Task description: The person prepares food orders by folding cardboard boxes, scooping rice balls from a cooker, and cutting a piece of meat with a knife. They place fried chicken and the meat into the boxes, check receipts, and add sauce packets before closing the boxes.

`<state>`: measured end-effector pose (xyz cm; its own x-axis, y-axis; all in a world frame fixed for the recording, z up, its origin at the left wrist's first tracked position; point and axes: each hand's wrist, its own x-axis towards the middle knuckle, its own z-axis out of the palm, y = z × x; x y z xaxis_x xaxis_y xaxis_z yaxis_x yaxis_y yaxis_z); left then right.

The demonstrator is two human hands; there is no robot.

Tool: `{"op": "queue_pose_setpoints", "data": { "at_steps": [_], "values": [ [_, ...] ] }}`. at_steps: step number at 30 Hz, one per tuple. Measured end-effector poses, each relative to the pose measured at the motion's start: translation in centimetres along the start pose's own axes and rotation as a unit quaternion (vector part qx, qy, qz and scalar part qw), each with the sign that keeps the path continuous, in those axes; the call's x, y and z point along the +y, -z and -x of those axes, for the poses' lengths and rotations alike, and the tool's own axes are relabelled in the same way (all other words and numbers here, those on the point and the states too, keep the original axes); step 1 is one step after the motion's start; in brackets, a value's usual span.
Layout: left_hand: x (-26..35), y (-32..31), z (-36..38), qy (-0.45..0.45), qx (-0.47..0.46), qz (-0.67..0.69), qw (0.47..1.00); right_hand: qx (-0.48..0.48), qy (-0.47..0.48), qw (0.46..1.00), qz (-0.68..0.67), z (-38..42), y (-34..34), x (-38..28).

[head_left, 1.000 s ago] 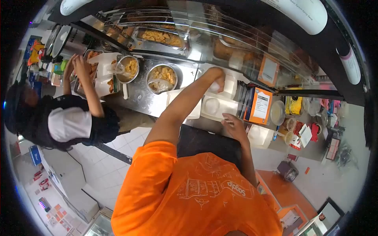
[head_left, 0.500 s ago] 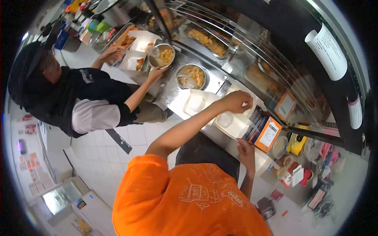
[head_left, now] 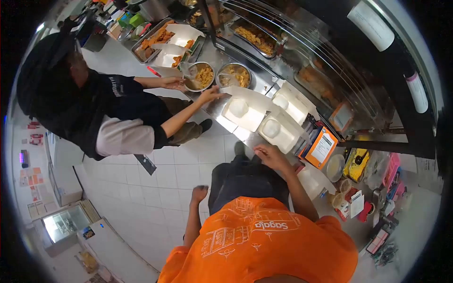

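Observation:
My left hand (head_left: 199,193) hangs low beside my leg over the floor, fingers curled in, with nothing visible in it. Near the counter edge, my right hand (head_left: 271,158) has its fingers loosely apart and is empty. Closest to it stands an open white paper box (head_left: 289,138) with a white rice mound (head_left: 271,128) inside. Left of that, a second open box (head_left: 253,123) holds another rice mound (head_left: 238,107). A third box (head_left: 297,112) sits behind, with a partly visible rice mound (head_left: 281,102).
A co-worker's hands (head_left: 210,95) are near two metal bowls (head_left: 234,64) of food pieces. A tray of fried food (head_left: 163,35) lies farther left. An orange-framed card (head_left: 324,151) stands at right. A glass display case (head_left: 302,52) runs along the back.
My left hand has withdrawn from the boxes to my side. My right hand has shifted left along the counter edge. The co-worker's metal bowl has come down beside the other bowl.

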<state>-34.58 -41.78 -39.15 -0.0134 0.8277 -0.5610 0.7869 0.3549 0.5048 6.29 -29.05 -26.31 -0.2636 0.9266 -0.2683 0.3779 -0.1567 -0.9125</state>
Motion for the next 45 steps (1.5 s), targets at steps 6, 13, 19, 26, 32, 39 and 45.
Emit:
{"op": "queue_pose_setpoints", "data": {
  "at_steps": [6,13,19,26,32,39,45],
  "values": [
    [-11.5,-5.0,6.7,0.193,-0.092,0.157,0.964,-0.050,0.039,0.998,-0.008,-2.0,-4.1,-2.6],
    [-19.4,-4.1,9.4,0.295,-0.054,0.349,0.888,-0.122,-0.013,0.983,0.135,-3.3,-12.0,-0.2],
    [-32.9,0.4,13.3,0.269,0.037,0.410,0.871,-0.163,-0.039,0.959,0.230,-6.4,-25.2,5.2],
    [-43.2,12.3,16.4,0.290,0.119,0.403,0.860,-0.131,-0.112,0.949,0.265,-5.3,-39.0,5.1],
    [-49.2,19.5,9.3,0.217,0.107,0.336,0.910,-0.039,-0.162,0.952,0.256,-5.4,-43.6,0.5],
    [-49.1,27.6,1.7,0.159,0.105,0.299,0.935,-0.014,-0.281,0.936,0.210,-11.6,-47.6,-0.7],
    [-50.7,31.0,0.5,0.227,0.026,0.317,0.921,0.095,-0.244,0.924,0.277,-18.0,-52.0,-4.3]
  ]
}}
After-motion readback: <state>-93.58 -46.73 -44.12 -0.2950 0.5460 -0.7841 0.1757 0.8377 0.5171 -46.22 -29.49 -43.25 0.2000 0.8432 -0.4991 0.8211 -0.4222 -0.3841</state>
